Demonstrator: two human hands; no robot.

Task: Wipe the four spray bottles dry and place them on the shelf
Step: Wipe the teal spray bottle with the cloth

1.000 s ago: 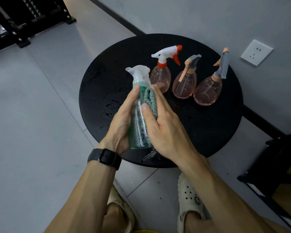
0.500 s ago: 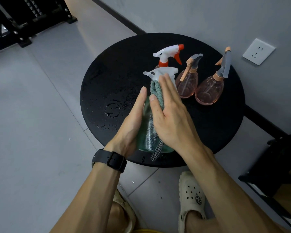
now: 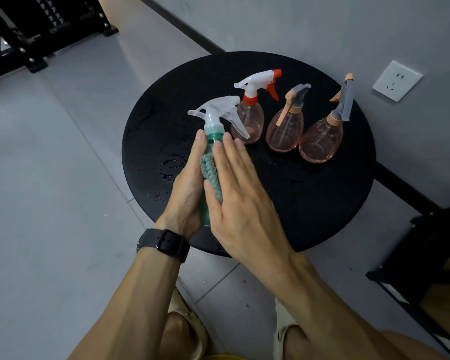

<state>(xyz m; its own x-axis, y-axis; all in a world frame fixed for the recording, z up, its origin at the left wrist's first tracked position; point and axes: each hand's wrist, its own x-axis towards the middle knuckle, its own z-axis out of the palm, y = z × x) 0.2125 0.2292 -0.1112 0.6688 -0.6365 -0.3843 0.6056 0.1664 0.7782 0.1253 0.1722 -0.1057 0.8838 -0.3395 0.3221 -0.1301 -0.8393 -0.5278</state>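
Observation:
A green spray bottle (image 3: pixel 213 135) with a clear white trigger head is held over the near left of the round black table (image 3: pixel 309 198). My left hand (image 3: pixel 185 188) grips its body from the left. My right hand (image 3: pixel 242 203) lies flat with straight fingers and presses a grey-green cloth (image 3: pixel 209 165) against the bottle's side. Three pink bottles stand at the back of the table: one with a white and red trigger (image 3: pixel 250 120) and two with grey and peach triggers (image 3: pixel 286 133) (image 3: pixel 320 141).
Water drops (image 3: pixel 169 167) lie on the table's left part. A black shelf frame (image 3: pixel 426 255) stands at the right edge, and another black rack (image 3: pixel 37 27) at the top left. A wall socket (image 3: pixel 397 80) is behind the table. My sandalled feet are below.
The green bottle has been turned between my hands, so its trigger head now shows above the fingers. The cloth under my right hand has slid down from the neck onto the body.

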